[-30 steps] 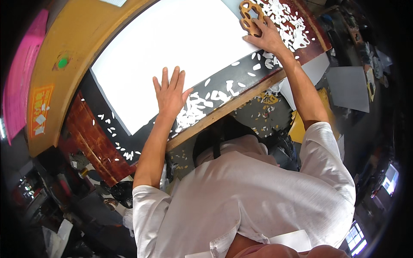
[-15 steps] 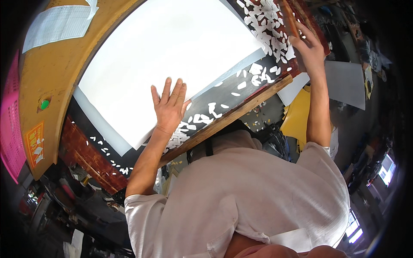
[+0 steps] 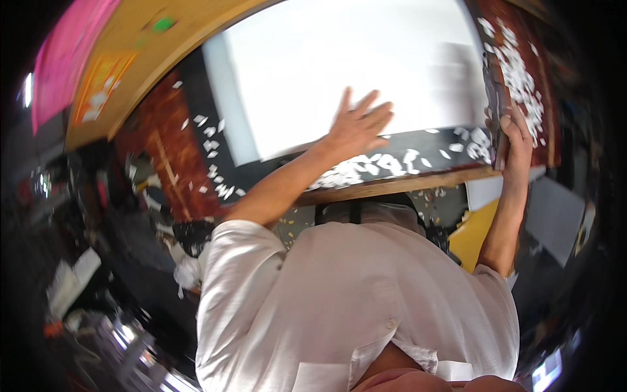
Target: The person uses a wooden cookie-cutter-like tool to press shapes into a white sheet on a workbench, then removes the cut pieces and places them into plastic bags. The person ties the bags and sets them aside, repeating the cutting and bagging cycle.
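Observation:
My left hand [image 3: 360, 124] is over the near edge of a large white sheet [image 3: 313, 78], fingers spread and holding nothing; whether the palm presses on it I cannot tell. A bluish-white layer [image 3: 232, 111] shows beneath the sheet along its left side. At the right edge of the sheet, my right hand [image 3: 516, 134] is closed round a long, narrow, dark brown bar [image 3: 498, 108]. This bar is blurred, so its exact kind does not show. Small white cut pieces [image 3: 366, 168] lie along the near side of the black board [image 3: 245, 175] under the sheet.
More white scraps [image 3: 519, 75] cover the red-brown surface at right. A wooden rail [image 3: 392, 187] edges the near side. At far left stand a yellow machine panel [image 3: 140, 81] with a green button [image 3: 163, 25] and a pink basket [image 3: 68, 59]. Grey sheets [image 3: 555, 219] lie lower right.
The whole view has turned. My left hand has moved rightward along the sheet's near edge. My right hand has brought the bar from among the scraps to the sheet's right edge.

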The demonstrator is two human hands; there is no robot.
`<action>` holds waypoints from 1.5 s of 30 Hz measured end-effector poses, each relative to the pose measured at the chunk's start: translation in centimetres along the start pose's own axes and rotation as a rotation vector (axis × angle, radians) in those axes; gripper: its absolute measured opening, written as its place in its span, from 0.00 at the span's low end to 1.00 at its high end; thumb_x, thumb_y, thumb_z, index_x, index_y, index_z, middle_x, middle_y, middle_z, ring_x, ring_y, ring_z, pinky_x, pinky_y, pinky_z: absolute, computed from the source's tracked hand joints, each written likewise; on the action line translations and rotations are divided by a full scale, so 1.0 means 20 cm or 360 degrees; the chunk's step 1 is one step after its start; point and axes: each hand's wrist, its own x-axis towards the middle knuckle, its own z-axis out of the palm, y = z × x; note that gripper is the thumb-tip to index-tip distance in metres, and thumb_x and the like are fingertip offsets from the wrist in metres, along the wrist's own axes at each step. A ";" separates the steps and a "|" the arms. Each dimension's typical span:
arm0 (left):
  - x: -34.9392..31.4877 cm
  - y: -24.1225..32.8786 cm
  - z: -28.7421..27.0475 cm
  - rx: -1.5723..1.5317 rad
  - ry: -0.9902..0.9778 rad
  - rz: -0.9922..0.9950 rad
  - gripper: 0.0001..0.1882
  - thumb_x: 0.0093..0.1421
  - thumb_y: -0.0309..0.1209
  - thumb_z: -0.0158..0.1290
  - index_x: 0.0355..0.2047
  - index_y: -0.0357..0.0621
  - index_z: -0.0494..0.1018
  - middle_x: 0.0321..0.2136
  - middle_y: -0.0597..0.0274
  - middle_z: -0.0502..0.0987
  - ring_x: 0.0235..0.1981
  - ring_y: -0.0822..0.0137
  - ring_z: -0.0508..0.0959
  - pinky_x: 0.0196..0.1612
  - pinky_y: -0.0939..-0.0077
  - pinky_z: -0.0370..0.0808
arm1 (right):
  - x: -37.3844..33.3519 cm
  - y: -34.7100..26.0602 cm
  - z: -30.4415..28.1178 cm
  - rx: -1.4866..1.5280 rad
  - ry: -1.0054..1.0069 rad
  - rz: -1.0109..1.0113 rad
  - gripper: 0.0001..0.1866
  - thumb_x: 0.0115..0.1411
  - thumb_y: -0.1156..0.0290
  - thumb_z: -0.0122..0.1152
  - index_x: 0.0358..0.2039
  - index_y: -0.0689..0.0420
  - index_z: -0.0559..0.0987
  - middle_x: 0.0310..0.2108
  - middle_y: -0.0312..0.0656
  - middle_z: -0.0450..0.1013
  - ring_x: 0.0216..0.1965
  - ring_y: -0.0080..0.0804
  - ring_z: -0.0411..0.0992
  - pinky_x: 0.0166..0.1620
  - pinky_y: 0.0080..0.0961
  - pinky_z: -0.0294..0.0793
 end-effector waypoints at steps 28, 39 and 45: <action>-1.20 -0.39 -0.13 -0.0226 0.0760 -0.0998 0.33 0.55 0.46 0.65 0.55 0.36 0.74 0.63 0.49 0.70 0.69 0.47 0.63 0.71 0.45 0.53 | -0.54 0.72 2.13 -0.1957 -0.0353 -0.1065 0.33 0.51 0.58 0.70 0.60 0.46 0.77 0.65 0.48 0.63 0.61 0.68 0.57 0.63 0.59 0.59; -1.35 -0.33 -0.25 -0.0597 0.1038 -0.0857 0.19 0.56 0.30 0.62 0.48 0.36 0.78 0.51 0.48 0.76 0.54 0.43 0.74 0.57 0.47 0.70 | -0.37 0.61 1.81 -0.0832 -0.0468 -0.0899 0.25 0.61 0.64 0.68 0.57 0.61 0.78 0.61 0.54 0.68 0.60 0.43 0.70 0.58 0.35 0.73; -1.66 -0.13 -0.15 -0.1125 0.0944 -0.1221 0.06 0.62 0.28 0.57 0.36 0.41 0.81 0.30 0.55 0.80 0.31 0.53 0.80 0.38 0.60 0.77 | -0.32 0.62 1.40 -0.0531 -0.0091 -0.0484 0.14 0.68 0.69 0.62 0.51 0.60 0.82 0.49 0.38 0.77 0.45 0.22 0.75 0.50 0.21 0.75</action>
